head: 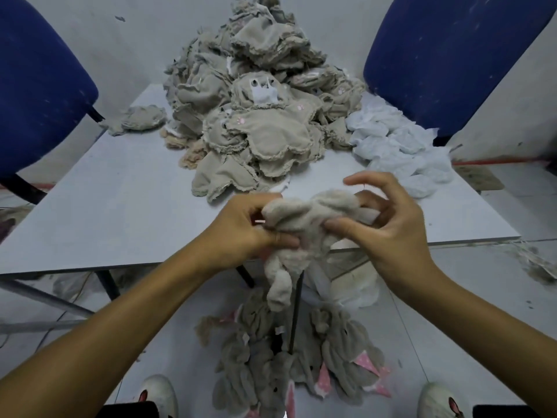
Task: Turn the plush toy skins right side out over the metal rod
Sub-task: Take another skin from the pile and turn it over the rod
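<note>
A fluffy beige plush skin point(304, 218) is held between both hands at the table's front edge, one limb hanging down below it. My left hand point(250, 227) grips its left end with curled fingers. My right hand point(388, 221) pinches its right side between thumb and fingers, the index finger raised. A dark metal rod point(297, 309) stands upright below the skin, its top hidden by the fabric. A big heap of inside-out grey-beige skins point(256, 116) covers the middle and back of the white table point(120, 206).
Turned skins with pink ears point(301, 363) lie on the floor around the rod's foot. White fabric pieces point(401, 152) sit at the table's right. Blue chairs stand at the left point(39, 86) and right point(452, 61). White shoes point(156, 393) show at the bottom.
</note>
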The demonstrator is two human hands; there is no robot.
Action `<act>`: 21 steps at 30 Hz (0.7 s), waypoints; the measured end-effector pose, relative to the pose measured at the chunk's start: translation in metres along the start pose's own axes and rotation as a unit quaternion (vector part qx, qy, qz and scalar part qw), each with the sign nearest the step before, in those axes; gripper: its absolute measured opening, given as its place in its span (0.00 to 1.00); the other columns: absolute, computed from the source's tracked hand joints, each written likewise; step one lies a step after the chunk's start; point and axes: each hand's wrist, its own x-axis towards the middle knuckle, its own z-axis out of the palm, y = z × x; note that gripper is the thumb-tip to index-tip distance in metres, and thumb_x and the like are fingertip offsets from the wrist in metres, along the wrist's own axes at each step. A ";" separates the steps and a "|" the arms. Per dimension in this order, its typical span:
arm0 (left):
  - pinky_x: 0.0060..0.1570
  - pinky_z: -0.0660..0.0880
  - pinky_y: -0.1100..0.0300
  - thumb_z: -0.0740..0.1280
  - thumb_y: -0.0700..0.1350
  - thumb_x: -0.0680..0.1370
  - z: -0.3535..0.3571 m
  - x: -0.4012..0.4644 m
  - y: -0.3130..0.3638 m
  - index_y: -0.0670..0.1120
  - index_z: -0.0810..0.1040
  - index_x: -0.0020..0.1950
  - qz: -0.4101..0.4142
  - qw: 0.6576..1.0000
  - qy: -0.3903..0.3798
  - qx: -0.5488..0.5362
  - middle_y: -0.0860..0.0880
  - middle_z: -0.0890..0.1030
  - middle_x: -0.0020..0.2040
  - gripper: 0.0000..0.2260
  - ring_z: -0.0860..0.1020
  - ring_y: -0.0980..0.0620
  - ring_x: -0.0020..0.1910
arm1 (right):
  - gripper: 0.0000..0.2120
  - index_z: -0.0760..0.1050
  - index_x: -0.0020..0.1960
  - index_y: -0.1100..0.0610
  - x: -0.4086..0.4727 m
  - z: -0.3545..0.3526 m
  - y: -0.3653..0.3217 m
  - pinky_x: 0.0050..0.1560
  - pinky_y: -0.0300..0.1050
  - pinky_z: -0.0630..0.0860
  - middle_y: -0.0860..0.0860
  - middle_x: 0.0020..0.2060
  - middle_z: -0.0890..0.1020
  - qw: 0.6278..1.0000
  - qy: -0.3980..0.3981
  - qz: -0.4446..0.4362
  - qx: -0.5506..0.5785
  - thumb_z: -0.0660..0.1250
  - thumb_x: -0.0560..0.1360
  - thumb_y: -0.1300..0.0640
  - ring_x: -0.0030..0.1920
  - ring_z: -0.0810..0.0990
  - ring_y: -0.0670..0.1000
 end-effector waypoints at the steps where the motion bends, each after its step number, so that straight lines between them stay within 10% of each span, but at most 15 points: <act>1: 0.40 0.75 0.65 0.77 0.37 0.65 -0.003 0.001 -0.001 0.42 0.80 0.41 0.026 1.000 0.010 -0.002 0.54 0.80 0.37 0.09 0.78 0.59 0.39 | 0.24 0.74 0.58 0.52 0.002 -0.003 -0.001 0.41 0.44 0.83 0.52 0.37 0.83 1.000 -0.006 -0.010 0.003 0.79 0.65 0.59 0.40 0.84 0.49; 8: 0.44 0.74 0.47 0.76 0.42 0.69 0.007 -0.003 -0.019 0.44 0.78 0.47 -0.008 0.918 -0.184 0.351 0.50 0.80 0.43 0.11 0.77 0.50 0.42 | 0.27 0.72 0.62 0.43 -0.013 0.001 0.021 0.50 0.39 0.78 0.37 0.55 0.78 0.971 -0.171 0.000 -0.168 0.79 0.68 0.51 0.54 0.79 0.44; 13: 0.46 0.76 0.55 0.75 0.63 0.65 0.001 -0.002 0.001 0.54 0.75 0.54 -0.069 0.978 -0.139 0.139 0.55 0.81 0.48 0.23 0.79 0.54 0.48 | 0.37 0.63 0.66 0.34 -0.006 -0.006 0.028 0.51 0.32 0.74 0.33 0.55 0.77 0.934 -0.260 0.032 -0.242 0.81 0.65 0.47 0.55 0.78 0.37; 21: 0.36 0.76 0.66 0.76 0.32 0.66 -0.013 0.007 0.010 0.50 0.79 0.40 -0.029 0.997 -0.050 -0.043 0.58 0.79 0.36 0.14 0.77 0.61 0.37 | 0.22 0.74 0.57 0.49 -0.005 0.002 0.012 0.44 0.40 0.74 0.45 0.42 0.78 0.987 -0.073 -0.094 -0.107 0.73 0.66 0.63 0.42 0.79 0.49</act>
